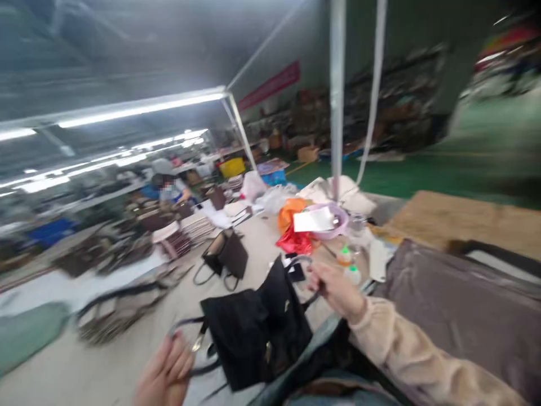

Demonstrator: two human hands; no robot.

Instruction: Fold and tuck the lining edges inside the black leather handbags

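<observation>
Black bag (240,332): both handles (186,322) on, one pinched in my left hand (167,369), one in my right hand (336,287); brown bag (230,256) apart, untouched.

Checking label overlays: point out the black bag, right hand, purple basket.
Black bag (245,332), head view: dark panel, near its middle.
Right hand (337,288), head view: back of the hand.
Purple basket (344,220), head view: rim, right side.

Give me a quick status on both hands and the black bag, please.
Left grip closed on near handle; right grip on opposite handle. Black bag spread between them. Small dark bag close beyond, not between the hands.
</observation>
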